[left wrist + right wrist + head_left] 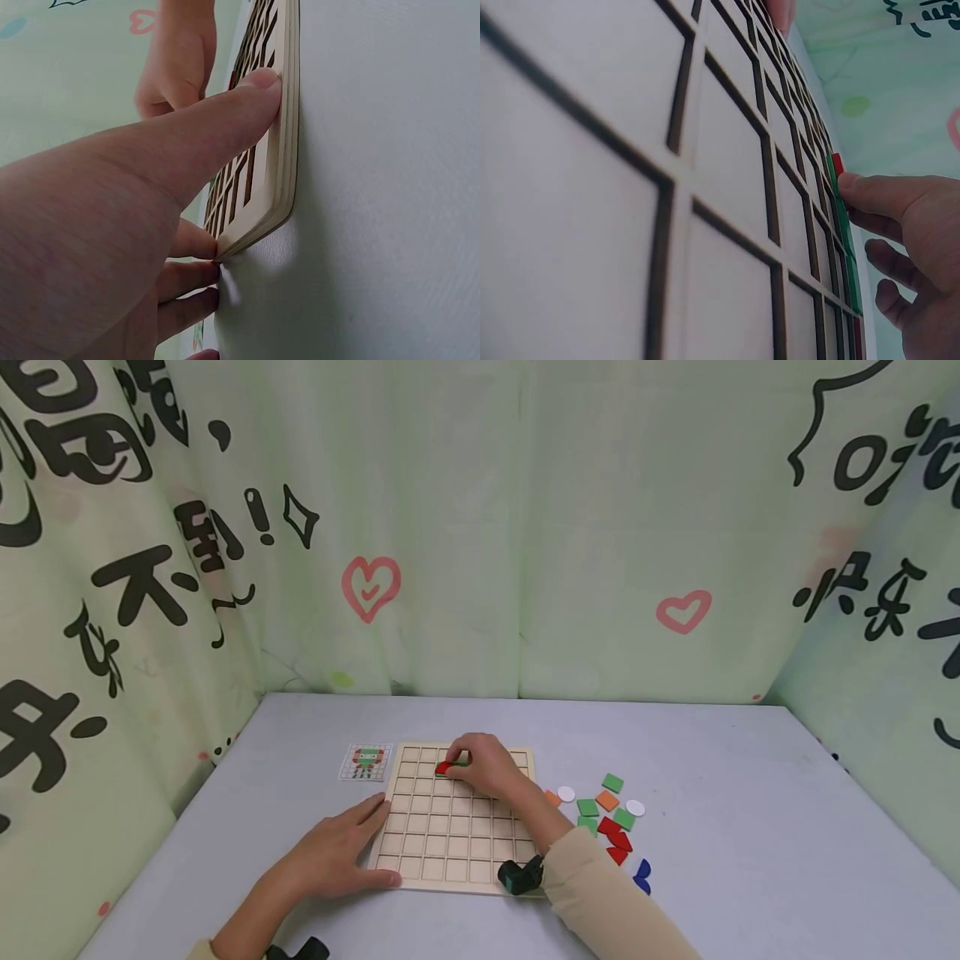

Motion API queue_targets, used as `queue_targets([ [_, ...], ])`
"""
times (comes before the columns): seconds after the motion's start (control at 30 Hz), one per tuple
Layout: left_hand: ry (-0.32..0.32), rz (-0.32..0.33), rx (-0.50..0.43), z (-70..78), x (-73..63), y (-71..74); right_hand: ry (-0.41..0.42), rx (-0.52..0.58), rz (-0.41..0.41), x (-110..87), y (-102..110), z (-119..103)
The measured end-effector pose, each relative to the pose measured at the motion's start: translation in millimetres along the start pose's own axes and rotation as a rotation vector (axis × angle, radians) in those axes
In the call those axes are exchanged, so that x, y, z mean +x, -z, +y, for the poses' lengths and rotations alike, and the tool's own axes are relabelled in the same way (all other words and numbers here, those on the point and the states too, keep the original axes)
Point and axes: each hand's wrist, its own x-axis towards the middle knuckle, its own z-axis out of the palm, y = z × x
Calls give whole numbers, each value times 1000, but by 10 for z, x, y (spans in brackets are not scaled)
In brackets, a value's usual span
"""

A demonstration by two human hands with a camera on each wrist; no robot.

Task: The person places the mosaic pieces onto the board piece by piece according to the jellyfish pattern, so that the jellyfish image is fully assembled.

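Observation:
A wooden grid board (435, 843) lies on the table. My right hand (486, 766) is over its far rows and pinches a red tile (443, 767) between thumb and fingertips. In the right wrist view, this red tile (837, 162) is at the fingertips of the right hand (922, 232), beside green tiles (845, 229) in the far row. Another red tile (858, 337) sits lower in that row. My left hand (337, 852) rests along the board's left side with fingers extended; its thumb (259, 86) lies on the near edge of the board (277, 165).
Left of the board lies a pattern card (367, 762) with a red and green figure. On the right are loose green tiles (612, 782), orange tiles (607, 801), red tiles (619, 841), white discs (635, 808) and blue pieces (642, 875). A curtain (465, 527) surrounds the table (720, 793).

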Motion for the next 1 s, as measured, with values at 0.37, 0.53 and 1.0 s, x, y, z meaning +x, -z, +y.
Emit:
queue_targets([
  [0.37, 20, -8, -6, 27, 1, 15, 15, 3, -4, 67, -62, -89],
  [0.53, 14, 0, -10, 28, -2, 18, 28, -12, -11, 101, -105, -129],
  [1.0, -6, 14, 13, -10, -2, -14, 44, -48, -45, 148, -152, -154],
])
